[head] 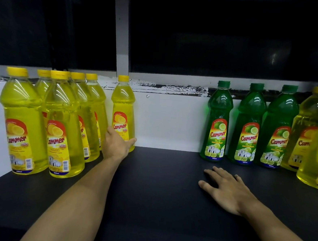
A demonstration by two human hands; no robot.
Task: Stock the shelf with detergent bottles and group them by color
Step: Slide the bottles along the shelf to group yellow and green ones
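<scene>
Head view. Black shelf (159,186), white back panel (165,120), grey upright post (123,33) above against dark backdrop.

Far left: cluster of yellow bottles (63,125), yellow caps, upright, packed close in rows. Labels read "Cammer", "NEW", "LEMON"; lemon picture, barcode, small print too fine to read.

Just right of cluster, slightly apart: single yellow bottle (124,108) upright against back panel, label "Cammer" partly covered. Left hand (116,145) at its lower body, thumb stretched across the base front, fingers wrapped round the far side; gripping the bottle.

Bare stretch of shelf in the middle.

Right: three green bottles (248,126), green caps, upright in a row along back panel, nearly touching. Labels "Cammer", "LIME", lime picture, barcode.

Far right edge: two more yellow bottles (308,130), one behind, one in front, cut by frame; "Cam" legible on the rear one.

Right hand (228,191) flat on shelf, palm down, fingers spread and relaxed, holding nothing, in front of green row, apart from it.
</scene>
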